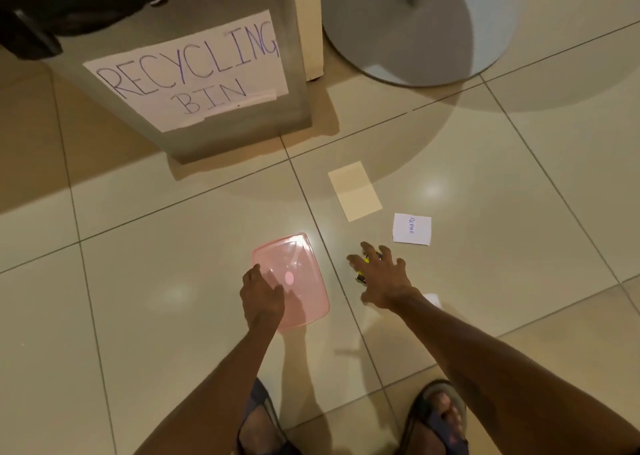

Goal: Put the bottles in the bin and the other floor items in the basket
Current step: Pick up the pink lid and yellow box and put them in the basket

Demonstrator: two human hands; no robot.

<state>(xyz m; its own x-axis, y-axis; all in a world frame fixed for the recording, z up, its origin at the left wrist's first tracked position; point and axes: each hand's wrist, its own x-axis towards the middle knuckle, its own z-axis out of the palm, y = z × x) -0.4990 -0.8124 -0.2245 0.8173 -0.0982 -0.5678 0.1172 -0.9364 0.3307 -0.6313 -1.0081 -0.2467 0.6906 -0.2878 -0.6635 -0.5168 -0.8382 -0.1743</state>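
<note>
Clearly unfinished: left hand (263, 293) rests open on pink lid (301, 264), right hand (382, 281) spreads wide over yellow item (361, 276); beige card (355, 191) and white note (412, 229) lie uncollected.

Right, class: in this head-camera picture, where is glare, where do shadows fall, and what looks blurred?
Head view: soft glare spots sit on the floor tiles and on the far edge of the pink lid; faint arm shadows fall towards the feet; the small yellow object under the right hand is too blurred to identify; tile lines bow slightly at the edges.
</note>
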